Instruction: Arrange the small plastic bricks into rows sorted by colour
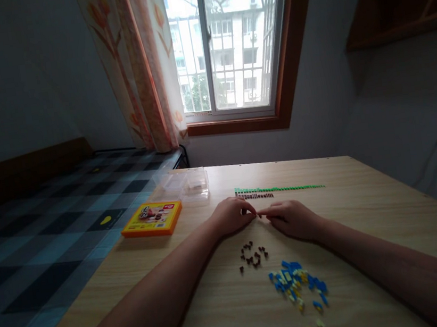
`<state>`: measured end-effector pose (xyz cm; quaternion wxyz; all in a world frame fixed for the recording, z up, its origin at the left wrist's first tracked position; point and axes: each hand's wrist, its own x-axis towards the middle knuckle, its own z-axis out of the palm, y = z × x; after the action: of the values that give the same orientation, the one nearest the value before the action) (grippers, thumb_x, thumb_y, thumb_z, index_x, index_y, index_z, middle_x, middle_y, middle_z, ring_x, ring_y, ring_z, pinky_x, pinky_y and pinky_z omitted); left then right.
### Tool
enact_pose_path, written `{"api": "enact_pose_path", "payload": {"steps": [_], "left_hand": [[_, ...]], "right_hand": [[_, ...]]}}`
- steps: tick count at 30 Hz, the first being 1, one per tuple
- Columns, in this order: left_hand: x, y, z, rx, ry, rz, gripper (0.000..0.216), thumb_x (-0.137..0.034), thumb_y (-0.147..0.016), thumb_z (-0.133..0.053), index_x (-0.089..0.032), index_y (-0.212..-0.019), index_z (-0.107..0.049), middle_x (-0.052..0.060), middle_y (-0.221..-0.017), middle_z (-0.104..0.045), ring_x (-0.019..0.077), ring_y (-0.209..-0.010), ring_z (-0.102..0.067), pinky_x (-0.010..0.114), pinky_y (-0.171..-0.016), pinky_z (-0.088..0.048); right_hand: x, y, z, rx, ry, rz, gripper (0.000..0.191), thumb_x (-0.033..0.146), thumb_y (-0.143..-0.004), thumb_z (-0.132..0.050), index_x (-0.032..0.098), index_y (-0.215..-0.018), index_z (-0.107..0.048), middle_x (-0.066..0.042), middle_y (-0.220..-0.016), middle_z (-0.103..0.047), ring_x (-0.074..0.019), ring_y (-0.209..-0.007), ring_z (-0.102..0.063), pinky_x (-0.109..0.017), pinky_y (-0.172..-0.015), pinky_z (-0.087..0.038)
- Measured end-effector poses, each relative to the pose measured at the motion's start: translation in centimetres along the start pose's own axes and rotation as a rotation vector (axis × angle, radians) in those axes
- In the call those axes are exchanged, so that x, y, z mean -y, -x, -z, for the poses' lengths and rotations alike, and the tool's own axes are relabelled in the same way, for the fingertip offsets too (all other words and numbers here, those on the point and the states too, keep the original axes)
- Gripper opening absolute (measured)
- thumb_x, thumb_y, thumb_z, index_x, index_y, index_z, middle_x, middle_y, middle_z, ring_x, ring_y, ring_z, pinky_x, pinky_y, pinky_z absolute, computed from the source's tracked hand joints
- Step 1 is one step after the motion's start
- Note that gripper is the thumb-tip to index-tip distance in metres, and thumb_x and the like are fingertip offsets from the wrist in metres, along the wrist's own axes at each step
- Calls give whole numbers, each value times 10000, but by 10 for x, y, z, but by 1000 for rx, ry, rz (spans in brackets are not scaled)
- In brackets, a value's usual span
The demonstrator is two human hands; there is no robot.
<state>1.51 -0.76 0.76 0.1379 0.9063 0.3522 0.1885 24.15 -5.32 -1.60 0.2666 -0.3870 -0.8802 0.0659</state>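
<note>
My left hand [231,216] and my right hand [292,219] rest on the wooden table [369,208], fingertips pinched and meeting at the middle, holding something too small to make out. Just beyond them lie a long row of green pieces [282,188] and a shorter row of dark pieces [255,196]. Nearer to me sits a loose cluster of small dark pieces [252,256]. A pile of blue and yellow pieces [296,282] lies in front of that.
An orange-yellow box [152,219] lies at the table's left edge, with clear plastic containers [187,183] behind it. A bed with a checked cover [42,229] stands on the left. A window [227,44] and a curtain [137,67] are beyond the table.
</note>
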Motion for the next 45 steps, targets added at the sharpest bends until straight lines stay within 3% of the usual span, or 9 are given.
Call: {"api": "enact_pose_path", "payload": {"steps": [6,11,18,25,32,37,45], "left_hand": [[1,1,-1,-24,3,-12,194,-305,-784,-617,-253,-891,-770,9,-767,-674,132,-701,-573,229,-672,-431],[2,2,-2,-44,5,-4,217,-313,-798,-597,-243,-925,-759,12,-771,-681,134,-706,-575,234,-682,-437],[2,1,-3,-48,-5,20,241,-332,-807,-594,-236,-965,-749,15,-772,-682,140,-711,-582,239,-670,-437],[2,1,-2,-57,4,41,250,-283,-790,-593,-239,-993,-732,-2,-764,-676,130,-691,-575,229,-657,-430],[1,0,-1,-76,24,48,247,-276,-795,-577,-223,-982,-730,-6,-737,-666,124,-673,-572,224,-652,-430],[2,1,-3,-83,29,45,248,-259,-795,-578,-220,-986,-731,-2,-746,-675,123,-671,-576,226,-660,-436],[3,1,-4,-87,23,67,253,-290,-798,-580,-232,-991,-732,1,-761,-677,126,-671,-571,227,-646,-435]], "right_hand": [[25,3,1,22,-179,105,329,127,-841,-541,215,-1095,-731,-36,-771,-666,-98,-574,-536,-211,-558,-403],[43,1,4,160,-231,265,450,77,-816,-509,272,-1175,-694,-44,-950,-678,-126,-768,-619,-228,-693,-455],[46,0,5,245,-50,273,456,118,-875,-479,341,-1232,-654,-19,-906,-648,-126,-762,-603,-244,-718,-435],[33,-1,6,207,44,274,444,128,-872,-485,333,-1227,-655,-23,-890,-640,-129,-745,-574,-240,-695,-414],[7,2,7,14,17,209,517,63,-818,-457,267,-1256,-642,-23,-800,-602,-120,-670,-531,-233,-641,-406],[29,4,4,-22,-168,239,393,109,-830,-518,234,-1159,-692,-37,-811,-625,-105,-598,-509,-233,-577,-396],[60,3,10,144,-284,286,239,220,-885,-563,226,-1053,-732,-55,-847,-639,-120,-675,-564,-241,-621,-428]]}}
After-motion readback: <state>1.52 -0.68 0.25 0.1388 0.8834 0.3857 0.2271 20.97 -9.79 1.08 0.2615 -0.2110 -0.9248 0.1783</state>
